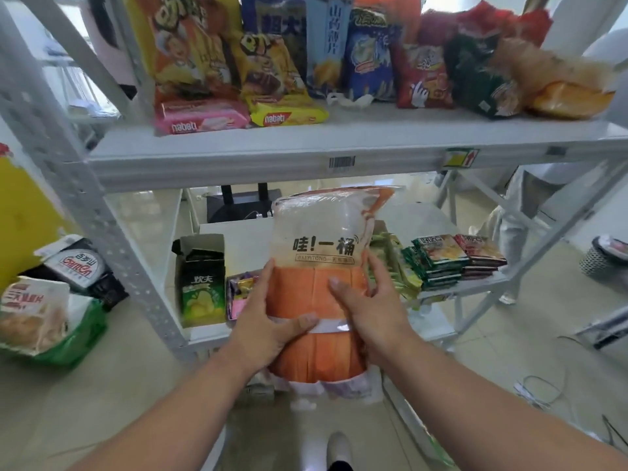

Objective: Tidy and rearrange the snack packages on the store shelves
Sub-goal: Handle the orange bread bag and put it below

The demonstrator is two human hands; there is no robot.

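Observation:
I hold a large clear bag of orange snack packs point(323, 266) upright in front of the lower shelf point(438, 329). My left hand point(268, 317) grips its left side, thumb across the white band. My right hand point(370, 300) grips its right side, thumb on the front. Behind the bag on the lower shelf stand an open dark green box point(202, 280), a tray of small sweets point(243, 294), green packets point(401, 266) and stacked flat packs point(455, 260). The upper shelf point(339, 144) carries pink point(200, 119) and yellow wafer packs point(289, 112) and several upright chip bags point(367, 59).
A grey perforated upright point(91, 198) stands left of the bag. Loose snack bags point(47, 307) lie on the floor at left beside a yellow object point(20, 215). A mesh bin point(605, 260) and cables point(540, 389) are on the floor at right. My shoe point(339, 447) shows below.

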